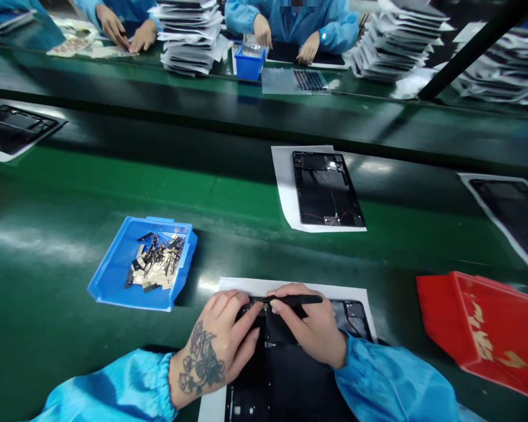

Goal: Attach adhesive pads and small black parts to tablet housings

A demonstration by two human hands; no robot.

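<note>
In front of me an opened black tablet housing point(303, 375) lies on a white sheet point(211, 407), its lower part cut off by the frame's edge. My left hand point(222, 337) rests over its upper left edge, fingers bent and apart, the index fingertip pressing near a small board point(256, 307). With thumb and fingers my right hand point(312, 328) pinches black tweezers point(297, 300), which point left toward that fingertip. What lies under the tips is too small and partly covered to make out.
A blue bin point(110, 281) of small taped parts with black wires stands left. At right is a red bin point(506, 334) with scraps. More tablet housings point(328, 187) lie on sheets along the green belt point(193, 187). Co-workers' hands point(261, 32) and paper stacks point(189, 35) are behind.
</note>
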